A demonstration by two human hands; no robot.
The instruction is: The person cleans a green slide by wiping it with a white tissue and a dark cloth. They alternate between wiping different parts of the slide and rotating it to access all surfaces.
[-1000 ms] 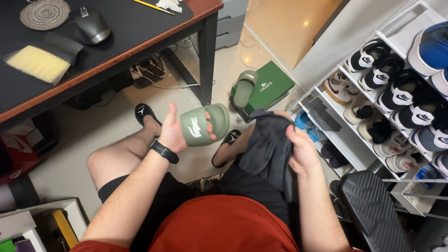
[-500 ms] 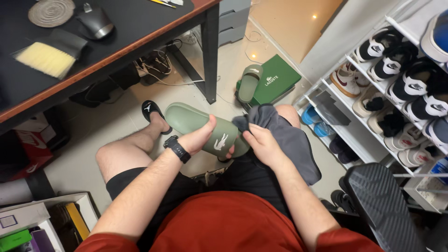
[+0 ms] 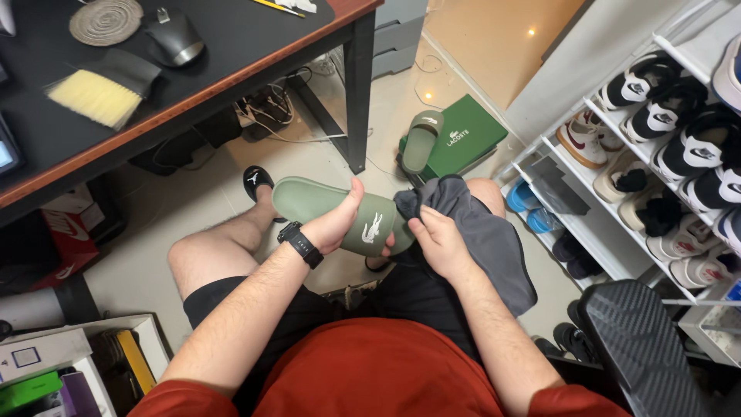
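Slide sandal [image 3: 340, 212], olive green, sits at frame centre over the seated person's knees, the left hand [image 3: 340, 224] wrapped around its strap with fingers closed. At 3 o'clock, the right hand [image 3: 440, 243] bunches a grey cloth [image 3: 486, 239] against its toe end. It looks light, rubbery and slightly flexible; mid-strap seems the surest hold.

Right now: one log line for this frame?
left hand: grips green slide | right hand: presses grey cloth to slide | second slide: on green box
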